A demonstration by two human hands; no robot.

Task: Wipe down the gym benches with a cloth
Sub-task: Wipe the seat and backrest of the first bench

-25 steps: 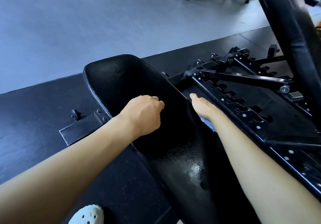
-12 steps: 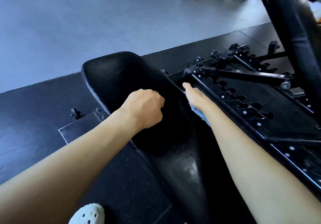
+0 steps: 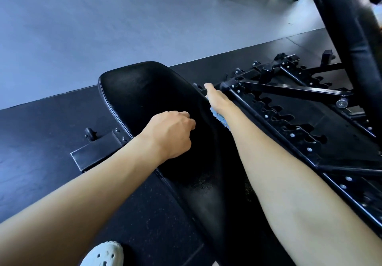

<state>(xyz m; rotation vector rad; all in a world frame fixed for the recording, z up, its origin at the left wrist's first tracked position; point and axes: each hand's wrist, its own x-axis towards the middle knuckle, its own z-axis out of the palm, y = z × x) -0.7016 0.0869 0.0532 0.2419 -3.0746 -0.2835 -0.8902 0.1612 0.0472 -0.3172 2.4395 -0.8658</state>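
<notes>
Two hands work at frame centre: right hand presses the soft, limp cloth flat against the bench pad; left hand is clenched, empty.

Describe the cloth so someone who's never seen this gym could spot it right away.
Start at the long black padded bench seat in the middle of the view. Follow its right edge to where the right hand presses down beside the black notched metal frame. The light blue fuzzy cloth peeks out under that wrist, the only pale blue, soft thing among black surfaces.
</notes>
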